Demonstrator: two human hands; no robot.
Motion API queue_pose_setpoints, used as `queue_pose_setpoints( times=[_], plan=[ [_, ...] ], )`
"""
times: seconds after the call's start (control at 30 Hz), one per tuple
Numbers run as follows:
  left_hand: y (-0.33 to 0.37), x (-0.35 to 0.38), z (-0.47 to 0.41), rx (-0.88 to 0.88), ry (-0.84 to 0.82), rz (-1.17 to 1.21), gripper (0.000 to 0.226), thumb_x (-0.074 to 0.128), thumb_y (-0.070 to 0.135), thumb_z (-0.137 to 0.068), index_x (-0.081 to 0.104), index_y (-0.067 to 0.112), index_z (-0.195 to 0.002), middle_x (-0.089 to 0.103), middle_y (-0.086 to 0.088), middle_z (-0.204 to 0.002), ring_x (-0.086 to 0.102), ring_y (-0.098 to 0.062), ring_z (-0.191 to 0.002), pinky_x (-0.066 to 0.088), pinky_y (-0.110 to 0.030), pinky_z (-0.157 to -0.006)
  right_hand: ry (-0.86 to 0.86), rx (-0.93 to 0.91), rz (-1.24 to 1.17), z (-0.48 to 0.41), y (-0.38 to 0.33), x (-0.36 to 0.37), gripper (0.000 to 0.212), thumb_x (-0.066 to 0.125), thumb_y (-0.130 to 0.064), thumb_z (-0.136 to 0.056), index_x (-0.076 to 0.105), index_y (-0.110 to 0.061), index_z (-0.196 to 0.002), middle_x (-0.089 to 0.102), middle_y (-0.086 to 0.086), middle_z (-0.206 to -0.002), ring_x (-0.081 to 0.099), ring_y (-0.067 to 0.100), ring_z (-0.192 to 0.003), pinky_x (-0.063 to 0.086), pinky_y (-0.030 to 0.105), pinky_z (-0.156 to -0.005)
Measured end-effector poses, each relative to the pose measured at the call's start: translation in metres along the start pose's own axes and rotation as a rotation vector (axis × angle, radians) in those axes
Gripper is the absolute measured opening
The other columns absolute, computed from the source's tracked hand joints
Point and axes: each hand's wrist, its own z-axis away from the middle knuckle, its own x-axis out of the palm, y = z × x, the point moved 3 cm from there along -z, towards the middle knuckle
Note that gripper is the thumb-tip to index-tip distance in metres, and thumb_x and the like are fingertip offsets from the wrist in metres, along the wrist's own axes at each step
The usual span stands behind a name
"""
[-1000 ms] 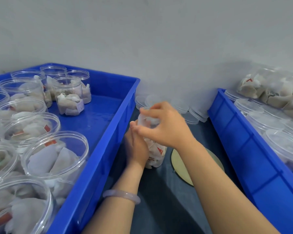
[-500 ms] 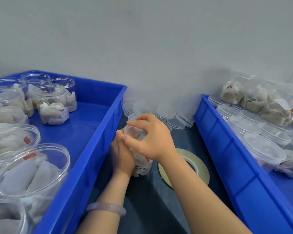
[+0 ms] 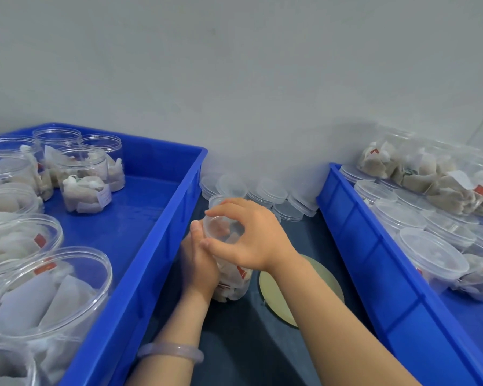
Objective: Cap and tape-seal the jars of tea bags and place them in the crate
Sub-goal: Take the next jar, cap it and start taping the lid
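A clear jar of tea bags (image 3: 233, 282) stands on the dark table between two blue crates. My left hand (image 3: 198, 260) grips the jar's left side. My right hand (image 3: 248, 238) curls over the clear lid (image 3: 221, 227) on top of the jar, thumb and fingers round its rim. A roll of tape (image 3: 279, 293) lies flat just right of the jar, partly hidden by my right forearm. The left blue crate (image 3: 162, 238) holds several open jars of tea bags (image 3: 84, 188). The right blue crate (image 3: 374, 254) holds several capped jars (image 3: 430, 252).
A row of loose clear lids (image 3: 262, 190) leans against the wall behind the jar. Bagged tea bags (image 3: 430, 174) lie on top at the far right. The crate walls stand close on both sides of my hands. A bracelet (image 3: 170, 352) sits on my left wrist.
The view has shifted right and down. My right hand has turned on the lid, its fingers now spread further round the rim. The left hand keeps its hold on the jar.
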Motion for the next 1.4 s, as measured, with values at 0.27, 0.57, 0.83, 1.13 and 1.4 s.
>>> queue_pose_setpoints(
  times=[0.27, 0.57, 0.83, 1.13, 1.4],
  plan=[
    [0.000, 0.002, -0.001, -0.062, -0.042, 0.004, 0.065, 0.019, 0.055, -0.089, 0.071, 0.016, -0.079, 0.073, 0.004, -0.074, 0.068, -0.004, -0.073, 0.050, -0.017, -0.062, 0.050, 0.041, 0.008, 0.002, -0.005, -0.003, 0.051, 0.067, -0.052, -0.079, 0.063, -0.029, -0.124, 0.061, -0.011, -0.125, 0.055, 0.008, -0.115, 0.045, 0.035, -0.096],
    [0.003, 0.001, 0.004, -0.055, 0.001, -0.003, 0.060, 0.021, 0.059, -0.092, 0.068, 0.025, -0.079, 0.071, 0.009, -0.073, 0.066, -0.001, -0.072, 0.048, -0.014, -0.063, 0.068, -0.040, -0.179, -0.001, 0.003, -0.006, 0.041, 0.078, -0.026, -0.076, 0.068, -0.024, -0.115, 0.061, -0.006, -0.120, 0.054, 0.004, -0.113, 0.046, 0.031, -0.095],
    [0.007, 0.002, 0.003, -0.085, 0.014, 0.032, 0.053, 0.024, 0.049, -0.090, 0.069, 0.023, -0.085, 0.072, -0.001, -0.085, 0.068, -0.019, -0.090, 0.051, -0.035, -0.080, -0.003, 0.043, -0.159, -0.012, 0.003, -0.013, 0.030, 0.074, -0.034, -0.077, 0.068, -0.037, -0.106, 0.058, -0.022, -0.105, 0.052, -0.006, -0.104, 0.042, 0.020, -0.091],
    [0.005, 0.000, 0.003, -0.086, 0.043, -0.016, 0.049, 0.027, 0.025, -0.106, 0.066, 0.006, -0.083, 0.068, -0.005, -0.076, 0.065, -0.016, -0.075, 0.048, -0.025, -0.064, -0.060, 0.001, -0.286, -0.006, 0.003, -0.006, 0.034, 0.075, -0.016, -0.077, 0.064, -0.042, -0.097, 0.058, -0.021, -0.105, 0.054, -0.006, -0.103, 0.038, 0.004, -0.085],
    [0.007, 0.000, 0.003, -0.041, 0.051, 0.045, 0.048, 0.031, 0.013, -0.104, 0.056, 0.017, -0.064, 0.060, 0.010, -0.055, 0.055, -0.003, -0.057, 0.044, -0.019, -0.056, -0.120, -0.033, -0.187, -0.008, 0.001, -0.008, 0.034, 0.075, -0.024, -0.077, 0.070, -0.026, -0.110, 0.060, -0.007, -0.113, 0.057, 0.006, -0.105, 0.045, 0.026, -0.095]
  ],
)
